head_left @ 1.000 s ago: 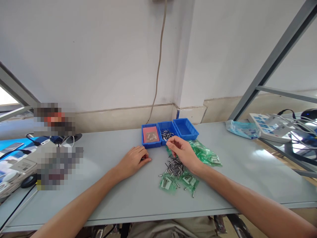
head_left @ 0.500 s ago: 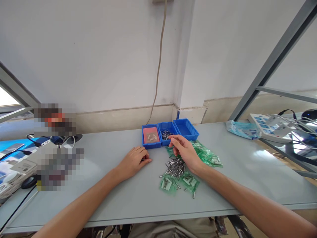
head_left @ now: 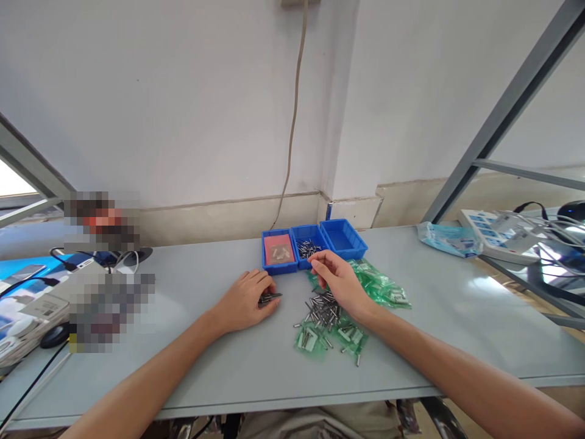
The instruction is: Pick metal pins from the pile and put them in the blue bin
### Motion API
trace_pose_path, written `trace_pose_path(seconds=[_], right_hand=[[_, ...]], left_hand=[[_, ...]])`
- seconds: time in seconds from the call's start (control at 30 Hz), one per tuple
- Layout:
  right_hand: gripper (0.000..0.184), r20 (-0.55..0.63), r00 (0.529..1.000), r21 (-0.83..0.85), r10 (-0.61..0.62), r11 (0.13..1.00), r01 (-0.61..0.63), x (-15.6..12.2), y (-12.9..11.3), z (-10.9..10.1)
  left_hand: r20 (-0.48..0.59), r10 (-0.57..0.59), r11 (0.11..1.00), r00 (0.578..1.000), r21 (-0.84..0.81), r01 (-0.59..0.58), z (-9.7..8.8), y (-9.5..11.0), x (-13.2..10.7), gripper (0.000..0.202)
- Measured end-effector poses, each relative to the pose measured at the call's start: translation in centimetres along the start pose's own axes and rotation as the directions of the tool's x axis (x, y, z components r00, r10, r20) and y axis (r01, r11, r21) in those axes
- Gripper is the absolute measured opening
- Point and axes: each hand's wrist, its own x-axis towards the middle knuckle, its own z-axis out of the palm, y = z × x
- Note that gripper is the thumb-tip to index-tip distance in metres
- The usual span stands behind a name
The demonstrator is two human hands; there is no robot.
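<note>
Left grip (head_left: 244,299) just dropped its thumb away, baring metal pins (head_left: 270,298) loosely held under half-curled fingers, lying sideways with ends toward the right grip (head_left: 342,280), nearly pinched, can't tell on what.

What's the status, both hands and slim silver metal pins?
Left hand curled around several pins. Right hand near middle blue plastic tray, grip unclear. Loose pin pile on grey table, green plastic packets crowding it.
</note>
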Motion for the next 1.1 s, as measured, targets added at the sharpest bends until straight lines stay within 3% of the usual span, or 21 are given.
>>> trace_pose_path(seconds=[0.2, 0.4, 0.63, 0.77, 0.87, 1.0, 1.1], right_hand=[[0.023, 0.016, 1.000, -0.021, -0.022, 1.000, 0.022, -0.1, 0.0, 0.0], [0.022, 0.039, 0.997, -0.090, -0.063, 0.994, 0.066, -0.1, 0.0, -0.1], [0.020, 0.059, 0.983, -0.241, -0.172, 0.953, 0.182, -0.6, -0.1, 0.0], [0.016, 0.131, 0.968, -0.330, -0.214, 0.911, 0.246, -0.9, -0.6, 0.0], [0.016, 0.259, 0.934, -0.410, -0.246, 0.848, 0.337, -1.1, -0.9, 0.1], [0.019, 0.475, 0.828, -0.480, -0.298, 0.700, 0.528, -1.4, -0.7, 0.2], [0.019, 0.553, 0.783, -0.494, -0.285, 0.644, 0.584, -1.6, -0.5, 0.2]], left_hand=[[0.027, 0.028, 0.999, 0.999, -0.021, -0.028, -0.2, 0.1, -0.1, 0.011], [-0.012, 0.037, 0.999, 0.999, -0.028, -0.037, 0.5, -0.5, 0.1, 0.007], [-0.018, 0.059, 0.988, 0.998, -0.144, -0.061, 0.7, -0.6, 0.0, 0.014], [-0.015, 0.072, 0.978, 0.997, -0.193, -0.073, 0.7, -0.6, 0.1, 0.017], [-0.019, 0.074, 0.976, 0.997, -0.202, -0.076, 0.7, -0.5, 0.1, 0.018], [-0.032, 0.072, 0.974, 0.997, -0.213, -0.077, 0.9, -0.6, 0.1, 0.018], [-0.036, 0.064, 0.970, 0.997, -0.234, -0.070, 1.1, -0.6, 0.1, 0.017]])
